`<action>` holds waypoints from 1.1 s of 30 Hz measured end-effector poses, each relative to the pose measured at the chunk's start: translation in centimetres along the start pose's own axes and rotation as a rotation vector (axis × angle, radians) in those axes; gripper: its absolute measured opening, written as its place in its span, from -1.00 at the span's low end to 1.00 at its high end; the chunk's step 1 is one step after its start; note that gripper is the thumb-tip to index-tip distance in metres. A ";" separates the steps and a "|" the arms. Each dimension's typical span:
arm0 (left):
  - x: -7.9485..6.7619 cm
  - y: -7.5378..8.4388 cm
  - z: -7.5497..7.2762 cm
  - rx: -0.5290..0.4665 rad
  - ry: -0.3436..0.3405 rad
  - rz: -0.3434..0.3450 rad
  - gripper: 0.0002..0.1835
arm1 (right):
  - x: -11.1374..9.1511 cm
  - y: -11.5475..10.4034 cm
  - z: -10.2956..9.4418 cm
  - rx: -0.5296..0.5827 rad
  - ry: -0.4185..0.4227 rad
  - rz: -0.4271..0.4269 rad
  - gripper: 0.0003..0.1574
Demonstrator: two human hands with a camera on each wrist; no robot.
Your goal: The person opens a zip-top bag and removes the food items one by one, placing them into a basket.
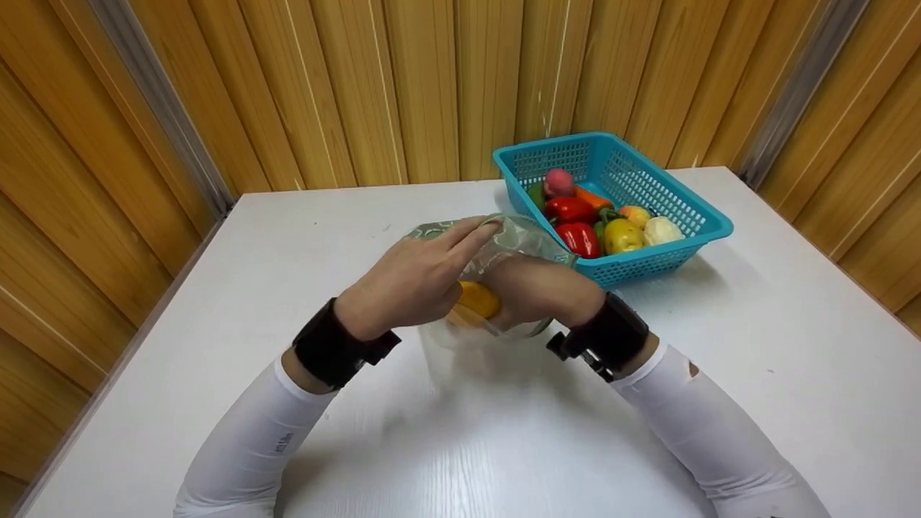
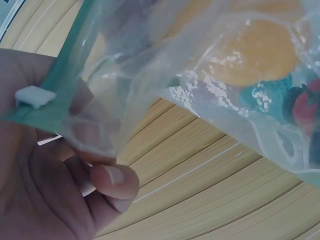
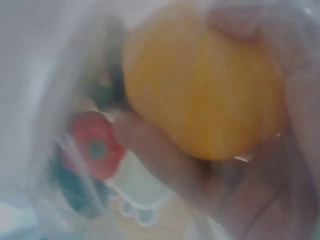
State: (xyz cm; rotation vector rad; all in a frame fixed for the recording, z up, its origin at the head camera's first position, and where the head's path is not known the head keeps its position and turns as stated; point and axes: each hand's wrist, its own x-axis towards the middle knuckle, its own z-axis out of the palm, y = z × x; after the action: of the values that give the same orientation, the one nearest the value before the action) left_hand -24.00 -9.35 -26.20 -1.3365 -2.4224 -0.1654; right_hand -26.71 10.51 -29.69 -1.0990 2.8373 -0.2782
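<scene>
A clear zip bag [image 1: 529,232] with a green-edged mouth is held above the table, its body hanging toward me. My left hand [image 1: 414,284] grips the bag's rim on the left. In the left wrist view its fingers curl around the green zip strip [image 2: 67,60], close to a white slider [image 2: 35,96]. Inside the bag's mouth is my right hand [image 1: 536,288], its fingers and thumb wrapped around a rounded yellow-orange fruit [image 1: 478,301]. Through the hazy plastic, the right wrist view shows the same fruit [image 3: 200,85] in that grasp.
A blue plastic basket [image 1: 709,224] stands behind the bag to the right. In it lie red peppers [image 1: 579,239], a carrot [image 1: 593,198], a pink round fruit [image 1: 558,183], a yellow fruit [image 1: 623,236] and a whitish piece [image 1: 660,231]. Wood-look panels [image 1: 424,86] rise behind the white table [image 1: 324,244].
</scene>
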 end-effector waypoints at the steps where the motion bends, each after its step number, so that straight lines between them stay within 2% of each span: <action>1: 0.0 0.0 0.0 0.008 0.009 -0.005 -0.26 | -0.2 0.0 -0.3 0.020 0.002 -0.028 0.02; 5: 0.0 -0.3 0.0 0.037 0.042 -0.023 -0.30 | -1.5 -0.1 -1.8 0.076 0.022 -0.118 -0.02; 11: 0.1 -0.7 0.2 0.021 0.035 -0.063 -0.32 | -3.9 -0.5 -4.3 0.111 0.093 -0.134 -0.30; 15: 0.1 -0.8 0.2 0.005 0.036 -0.088 -0.30 | -5.3 -0.1 -5.7 0.128 0.224 -0.182 -0.39; 20: 0.2 -0.7 0.5 0.005 0.048 -0.087 -0.34 | -6.8 1.7 -7.1 0.164 0.473 -0.213 -0.35; 25: 0.1 -0.7 0.6 0.019 0.044 -0.084 -0.36 | -7.3 4.0 -7.3 0.241 0.746 -0.138 -0.28; 28: 0.0 -0.8 0.5 0.022 0.057 -0.082 -0.36 | -6.9 5.2 -7.0 0.234 0.919 -0.056 -0.29; 31: -0.2 -0.9 0.4 0.020 0.069 -0.089 -0.36 | -6.1 6.3 -6.8 0.217 1.055 0.076 -0.27; 33: -0.3 -0.9 0.4 0.016 0.060 -0.094 -0.35 | -5.5 7.2 -6.5 0.220 1.083 0.194 -0.24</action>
State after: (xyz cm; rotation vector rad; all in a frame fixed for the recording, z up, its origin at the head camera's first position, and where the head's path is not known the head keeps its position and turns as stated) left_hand -24.74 -9.96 -26.59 -1.1950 -2.4316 -0.2079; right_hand -28.34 20.31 -24.66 -0.7208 3.5737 -1.5245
